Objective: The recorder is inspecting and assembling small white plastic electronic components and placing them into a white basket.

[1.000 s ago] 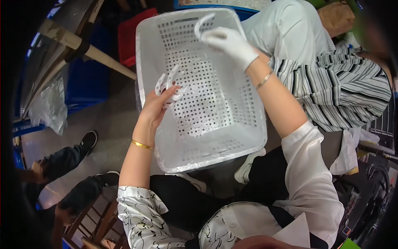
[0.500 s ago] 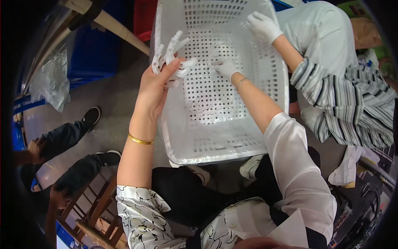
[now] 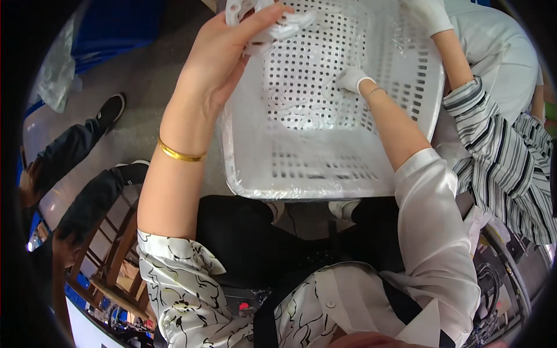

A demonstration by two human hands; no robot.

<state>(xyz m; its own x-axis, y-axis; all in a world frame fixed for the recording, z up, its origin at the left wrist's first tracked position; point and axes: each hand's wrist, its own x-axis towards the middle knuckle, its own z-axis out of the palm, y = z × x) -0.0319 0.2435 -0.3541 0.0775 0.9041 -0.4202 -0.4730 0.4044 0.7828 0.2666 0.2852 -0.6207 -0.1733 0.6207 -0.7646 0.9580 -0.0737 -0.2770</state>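
Observation:
My left hand (image 3: 226,49), bare with a gold bangle, is closed around several white plastic pieces (image 3: 284,26) with holes in them, held over the left side of a white perforated basket (image 3: 325,188). The upper edge of the view cuts the pieces off. My right hand (image 3: 352,80), in a white glove, is low inside the basket by its right wall. Its fingers curl together at the dotted bottom, and whatever they may hold is hidden. Clear plastic film lines the basket.
Across the basket's right rim reaches another person's white-gloved hand (image 3: 428,16), with a striped sleeve (image 3: 493,133). Someone's dark-trousered legs (image 3: 87,197) and a wooden chair (image 3: 110,255) are at the left. A blue bin (image 3: 119,32) stands at upper left.
The basket sits higher and farther right in view. My left hand has gone up with the white pieces; my right hand has shifted toward the basket's right wall. The other person's glove is nearer the top edge.

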